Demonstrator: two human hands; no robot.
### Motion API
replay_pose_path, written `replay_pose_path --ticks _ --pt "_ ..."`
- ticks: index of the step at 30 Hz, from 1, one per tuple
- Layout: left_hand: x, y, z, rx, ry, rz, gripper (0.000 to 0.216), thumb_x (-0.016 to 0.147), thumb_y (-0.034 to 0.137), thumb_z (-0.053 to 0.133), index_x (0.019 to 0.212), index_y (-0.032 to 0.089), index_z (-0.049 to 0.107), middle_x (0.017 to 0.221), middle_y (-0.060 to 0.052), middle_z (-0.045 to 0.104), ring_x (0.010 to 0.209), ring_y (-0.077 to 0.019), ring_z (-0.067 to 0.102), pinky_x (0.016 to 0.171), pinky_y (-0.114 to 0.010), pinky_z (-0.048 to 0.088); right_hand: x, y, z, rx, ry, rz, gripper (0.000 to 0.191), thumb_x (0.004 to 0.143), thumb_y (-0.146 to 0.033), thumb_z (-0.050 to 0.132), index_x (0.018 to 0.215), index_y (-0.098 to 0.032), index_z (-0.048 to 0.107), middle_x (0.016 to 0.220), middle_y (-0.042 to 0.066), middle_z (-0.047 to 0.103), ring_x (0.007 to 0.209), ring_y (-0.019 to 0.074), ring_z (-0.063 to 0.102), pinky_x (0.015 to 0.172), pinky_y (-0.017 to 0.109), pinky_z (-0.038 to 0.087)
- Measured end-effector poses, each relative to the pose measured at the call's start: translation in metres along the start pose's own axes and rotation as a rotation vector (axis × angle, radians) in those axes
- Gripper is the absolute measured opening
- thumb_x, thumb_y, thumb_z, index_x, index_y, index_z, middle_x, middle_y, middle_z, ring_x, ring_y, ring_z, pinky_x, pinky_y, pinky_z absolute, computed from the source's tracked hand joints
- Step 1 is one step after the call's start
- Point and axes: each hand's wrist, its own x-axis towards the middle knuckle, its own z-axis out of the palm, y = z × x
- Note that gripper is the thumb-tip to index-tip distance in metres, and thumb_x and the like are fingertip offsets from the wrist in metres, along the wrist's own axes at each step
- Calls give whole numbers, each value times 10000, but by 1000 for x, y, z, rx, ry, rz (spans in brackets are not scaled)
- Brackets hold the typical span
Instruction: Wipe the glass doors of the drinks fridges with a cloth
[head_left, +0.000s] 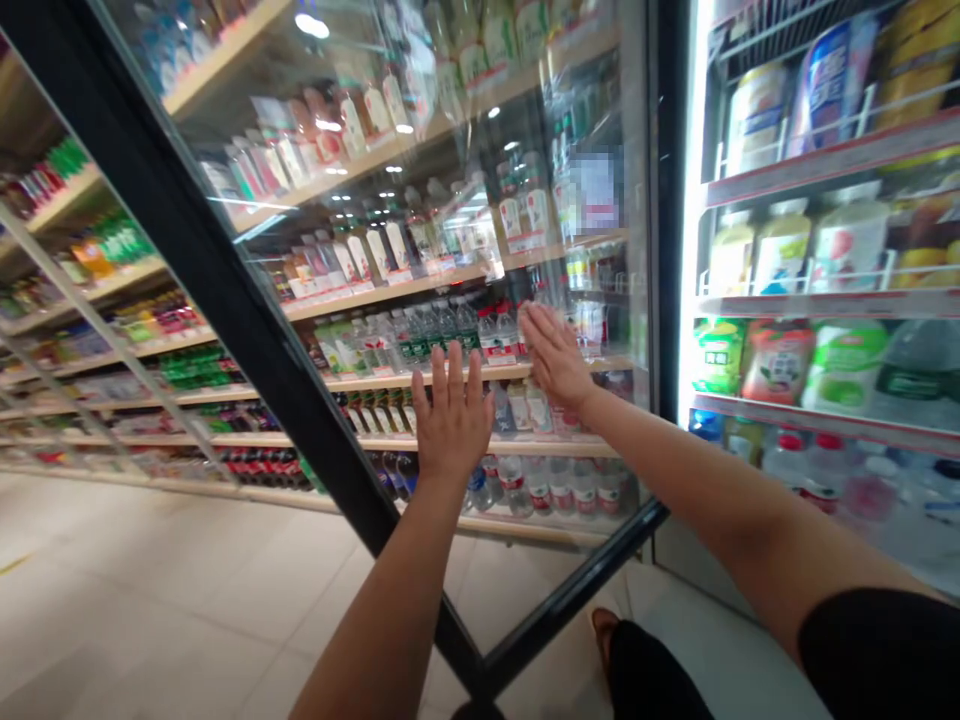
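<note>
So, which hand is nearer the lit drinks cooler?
Right. The right hand is at the glass door, left of the cooler; the left hand is farther left along the glass.

only the backs of the left hand and right hand show; whether the hidden palms touch the glass door cannot be told. the notice is blurred into squares. the bottles have smeared labels. picture edges cut off the fridge, trouser leg and left forearm.

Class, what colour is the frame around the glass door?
The door frame is black; it shows best in the head view.
</note>
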Motion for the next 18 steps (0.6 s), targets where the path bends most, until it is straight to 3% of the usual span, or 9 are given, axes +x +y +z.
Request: replay_pose_path --ticks 2,4,8,12,15,18 --pt "0 -1 1 -8 11 -1 756 996 322 537 1611 170 124 1638 -184 165 1543 -328 45 1238 -651 115 -9 8 6 21 111 156 564 1046 -265 266 1609 -252 226 1665 49 272 1553 203 191 1268 507 196" --pt "0 -2 2 -13 13 -4 759 995 318 539 1611 177 119 1637 -182 162 1541 -333 55 1237 -656 116 -39 13 14 33 200 304 573 1051 -287 238 1619 -238 182 1680 69 218 1556 218 176 1265 520 206" --pt "0 -3 3 -4 9 -2 760 997 310 537 1611 177 109 1640 -174 149 1541 -330 53 1238 -651 130 -89 38 23 44 236 491 581 1046 -306 222 1614 -187 195 1671 119 219 1551 242 186 1255 548 219" --pt "0 -4 5 22 31 3 739 1002 313 527 1609 174 131 1639 -165 171 1539 -326 59 1238 -645 148 -53 79 11 18 310 608 592 1023 -298 238 1593 -135 250 1653 148 253 1541 256 211 1254 554 219" --pt "0 -5 6 18 37 2 726 1002 312 526 1608 179 150 1638 -162 182 1538 -327 74 1237 -646 152 -21 79 4 -17 275 540 598 1021 -275 245 1603 -142 220 1661 134 240 1551 245 187 1261 536 211" --pt "0 -7 7 1 33 0 747 994 307 541 1609 179 138 1636 -167 189 1540 -326 75 1236 -651 146 -44 41 12 -51 130 311 621 1019 -223 260 1627 -190 134 1684 106 191 1568 234 121 1258 536 212"
